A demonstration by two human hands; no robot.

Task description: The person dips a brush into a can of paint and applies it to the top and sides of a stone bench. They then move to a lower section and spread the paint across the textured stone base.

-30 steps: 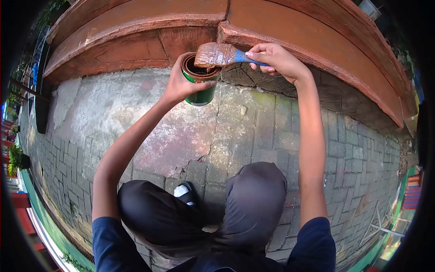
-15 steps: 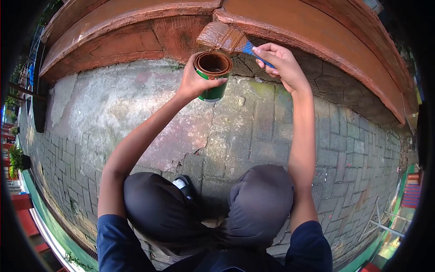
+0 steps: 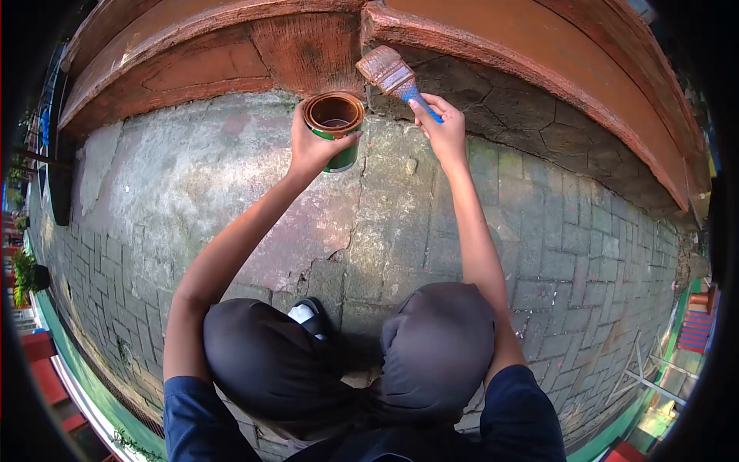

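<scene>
A green paint can [image 3: 341,159] with a brown-smeared rim is gripped round its side by my left hand [image 3: 314,146]. Its open top faces up and shows brown inside. My right hand [image 3: 442,127] holds a wide paintbrush [image 3: 396,78] by its blue handle. The bristles are coated in brown and point up and left, close to the wall's lower face [image 3: 462,88]. The brush is to the right of the can and apart from it. Whether the bristles touch the wall, I cannot tell.
A reddish-brown painted ledge [image 3: 493,48] curves across the top, with unpainted grey stone under its right part. Grey paving [image 3: 439,208] lies below my arms. My knees and a sandalled foot [image 3: 306,314] are near the bottom. A potted plant stands far left.
The brush in my right hand has moved left and now angles up and left instead of lying nearly level above the can's right side. My left hand and the can have shifted slightly left.
</scene>
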